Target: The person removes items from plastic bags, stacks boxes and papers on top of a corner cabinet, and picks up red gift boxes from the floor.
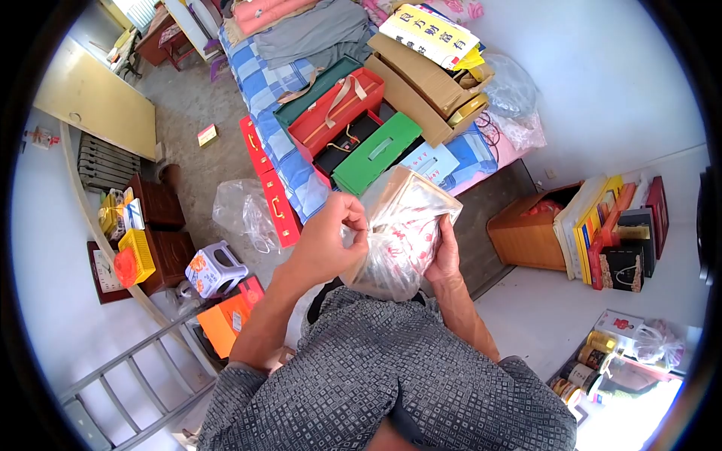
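Note:
Close in front of my chest is a clear plastic bag (pixel 395 259) with red and white contents that I cannot make out. A brown cardboard edge (pixel 434 185) shows along its far side. My left hand (pixel 338 234) pinches the gathered plastic with thumb and fingers at the bag's left. On the opposite side, my right hand (pixel 445 255) wraps round and supports the bag. Just beyond it, a long green box (pixel 378 152) lies on the bed beside a red box (pixel 336 113) with a pale ribbon handle.
Brown cardboard cartons (pixel 412 83) and a blue checked bedsheet (pixel 259 94) lie ahead. Red cases (pixel 278 207) stand against the bed's left side, near loose clear plastic (pixel 244 210) on the floor. A small stool (pixel 216 269) is at left; a wooden cabinet (pixel 530 234) is at right.

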Demonstrator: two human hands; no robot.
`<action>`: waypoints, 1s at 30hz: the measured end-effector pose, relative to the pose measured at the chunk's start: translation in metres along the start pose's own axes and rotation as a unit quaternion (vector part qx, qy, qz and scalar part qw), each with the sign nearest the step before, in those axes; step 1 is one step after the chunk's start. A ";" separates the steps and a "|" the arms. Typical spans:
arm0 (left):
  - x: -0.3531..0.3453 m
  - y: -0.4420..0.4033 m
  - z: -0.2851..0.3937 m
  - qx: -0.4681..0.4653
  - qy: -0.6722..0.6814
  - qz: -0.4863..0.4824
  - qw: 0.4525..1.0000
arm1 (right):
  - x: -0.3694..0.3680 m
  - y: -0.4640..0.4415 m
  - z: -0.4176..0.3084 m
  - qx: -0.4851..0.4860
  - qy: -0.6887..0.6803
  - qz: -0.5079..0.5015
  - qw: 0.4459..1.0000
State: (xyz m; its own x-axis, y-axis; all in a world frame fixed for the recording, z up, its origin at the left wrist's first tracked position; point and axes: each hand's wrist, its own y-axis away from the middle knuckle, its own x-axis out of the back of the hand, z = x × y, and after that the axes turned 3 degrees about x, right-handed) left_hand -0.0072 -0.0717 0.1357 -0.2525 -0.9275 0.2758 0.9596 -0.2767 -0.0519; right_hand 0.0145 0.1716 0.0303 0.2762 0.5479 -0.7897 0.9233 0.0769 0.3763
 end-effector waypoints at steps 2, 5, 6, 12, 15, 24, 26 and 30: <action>0.003 -0.001 -0.004 -0.009 -0.079 0.027 0.996 | 0.006 -0.002 0.001 0.006 0.021 0.008 1.000; 0.022 -0.006 -0.016 -0.049 -0.072 0.108 0.990 | 0.015 -0.005 -0.002 0.031 0.054 0.026 0.998; 0.032 -0.009 -0.022 -0.050 -0.072 0.106 0.990 | 0.017 -0.006 -0.004 0.048 0.067 0.034 0.996; 0.059 -0.013 -0.040 -0.048 0.010 0.270 0.962 | 0.012 0.000 -0.017 0.089 0.163 0.023 0.982; 0.055 -0.010 -0.036 0.042 0.263 0.222 0.938 | 0.013 -0.002 -0.013 0.046 0.114 0.055 0.991; 0.020 0.004 -0.036 0.242 0.175 -0.162 0.941 | 0.009 -0.009 -0.012 0.060 0.123 0.056 0.989; 0.013 0.002 -0.046 0.193 0.164 -0.163 0.954 | 0.006 -0.010 -0.011 0.057 0.129 0.057 0.988; 0.011 -0.006 -0.058 -0.001 0.176 -0.140 0.974 | -0.003 -0.008 -0.010 0.058 0.134 0.062 0.987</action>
State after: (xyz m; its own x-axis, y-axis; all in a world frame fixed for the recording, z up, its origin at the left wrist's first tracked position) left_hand -0.0225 -0.0945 0.0837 -0.5308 -0.8449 -0.0667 0.8473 -0.5305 -0.0235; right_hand 0.0035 0.1776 0.0346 0.3233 0.7486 -0.5788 0.9154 -0.0924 0.3917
